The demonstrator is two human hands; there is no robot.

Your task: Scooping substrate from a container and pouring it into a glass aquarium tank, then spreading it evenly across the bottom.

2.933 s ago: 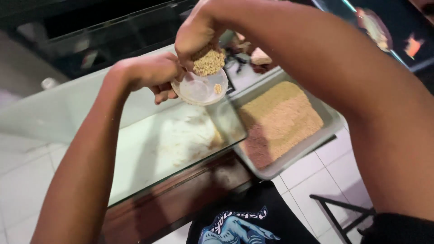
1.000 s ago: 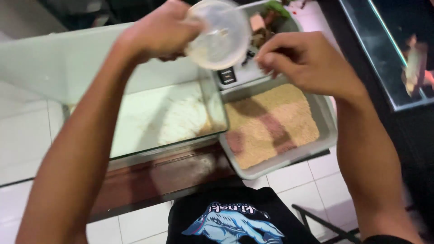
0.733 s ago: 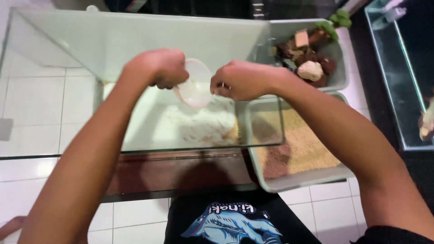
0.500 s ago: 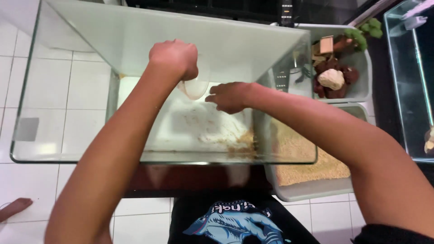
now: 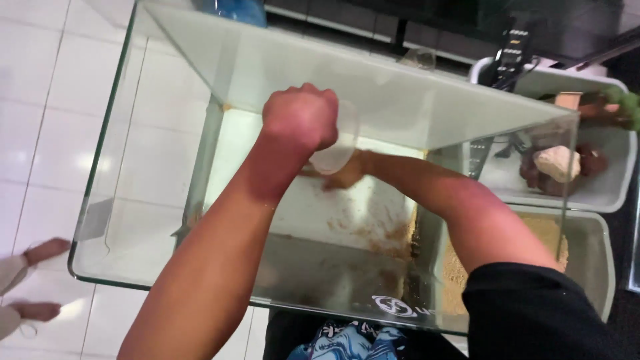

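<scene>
Cup: a small clear plastic cup is sitting inside the glass tank, tipped on its side just above the tank floor, near the middle toward the back wall.
Left hand: the left hand is reaching down into the tank from above, its grip curled tightly around the cup's upper part, knuckles facing the camera.
Right hand: the right hand is reaching in from the right side, lying low on the tank floor just under the cup's mouth; the cup and the left hand are covering most of it, so I cannot tell how far its grip is opening or whether it is holding anything.
Sand: thin tan sand is lying scattered on the white tank floor, thickest by the right wall.
Sand tray: a grey tray with tan sand is standing just right of the tank.
Rock tray: a white tray behind it is holding a pale stone and darker pieces.
Floor: white floor tiles are showing on the left.
Other person: pale-sleeved fingers are showing at the left edge, apart from the tank.
</scene>
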